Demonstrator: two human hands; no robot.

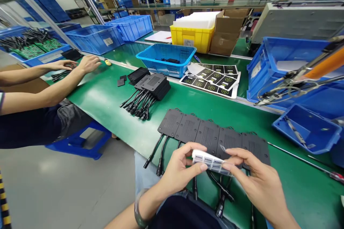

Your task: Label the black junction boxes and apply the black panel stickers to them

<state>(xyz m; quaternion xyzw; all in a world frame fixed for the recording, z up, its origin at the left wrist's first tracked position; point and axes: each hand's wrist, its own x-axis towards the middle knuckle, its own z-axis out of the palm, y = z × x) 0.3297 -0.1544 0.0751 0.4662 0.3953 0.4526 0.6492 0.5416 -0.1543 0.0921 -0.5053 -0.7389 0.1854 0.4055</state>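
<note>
Label sheet [211, 162] between both hands [176, 170] [259, 180]

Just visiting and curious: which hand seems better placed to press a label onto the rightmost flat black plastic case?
Probably the right hand: it's nearer that flat black plastic case, at the right end of the white printed label sheet; the left hand grips the left end.

Five casings [206, 134] lie behind the label sheet [208, 160], a bin [319, 125] rightward.
</note>
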